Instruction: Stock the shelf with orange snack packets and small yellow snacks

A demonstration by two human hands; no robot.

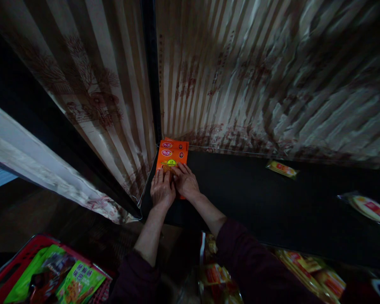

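An orange snack packet [172,155] lies flat in the back left corner of a dark shelf [256,198], with a second orange packet just behind it against the striped paper-lined wall. My left hand [161,188] rests palm down on the packet's near left part, fingers stretched flat. My right hand [185,180] lies beside it on the packet's near right part, fingers extended and pressing on the packet. The two hands touch side by side.
A small yellow-red packet [281,168] lies at the back of the shelf. A round wrapped item [369,208] sits at the right. More packets [310,266] fill the level below. A red basket [34,274] with green packets stands at lower left.
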